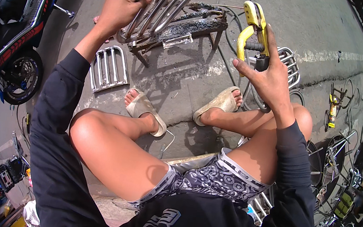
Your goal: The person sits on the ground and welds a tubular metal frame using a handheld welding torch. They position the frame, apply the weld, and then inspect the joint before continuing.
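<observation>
My left hand (121, 10) is closed round a bar of a shiny metal tube rack (162, 9), which is tilted over a rough, spattered metal stand (192, 26). Whether the rack rests on the stand, I cannot tell. On the right, my right hand (271, 75) grips a yellow welding electrode holder (244, 40) with a dark handle. A thin rod sticks out leftward from its jaws, above the stand's far right end. My fingers partly hide the handle.
Another tube rack (109, 69) lies on the ground left of my feet, and one more (289, 66) beyond my right wrist. Cable (226, 64) loops across the ground at right. A motorcycle (18, 42) stands at left; metal parts (344, 185) crowd the far right.
</observation>
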The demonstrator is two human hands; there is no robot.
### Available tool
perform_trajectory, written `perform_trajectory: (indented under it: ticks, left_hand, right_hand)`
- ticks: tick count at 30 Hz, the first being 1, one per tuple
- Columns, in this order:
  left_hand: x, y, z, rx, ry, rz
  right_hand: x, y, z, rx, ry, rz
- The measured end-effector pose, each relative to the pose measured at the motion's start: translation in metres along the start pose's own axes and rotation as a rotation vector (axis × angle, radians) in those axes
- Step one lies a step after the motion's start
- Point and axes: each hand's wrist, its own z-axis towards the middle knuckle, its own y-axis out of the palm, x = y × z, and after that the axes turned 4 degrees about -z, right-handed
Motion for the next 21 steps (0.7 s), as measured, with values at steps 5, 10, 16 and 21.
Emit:
perform_trajectory:
  ticks: [5,10,16,21]
  left_hand:
    - [0.010,0.007,-0.007,0.015,-0.024,0.063]
    - [0.006,0.032,-0.024,0.186,0.010,-0.036]
    - [-0.007,0.037,-0.022,0.168,-0.011,0.043]
    - [0.014,0.040,-0.030,0.203,0.069,0.035]
  right_hand:
    - [0.002,0.019,-0.017,-0.214,0.005,-0.046]
    - [-0.002,0.060,-0.028,-0.013,-0.083,0.004]
    - [0.013,0.074,-0.041,-0.025,-0.017,0.049]
    - [0.018,0.073,-0.044,0.017,-0.088,0.034]
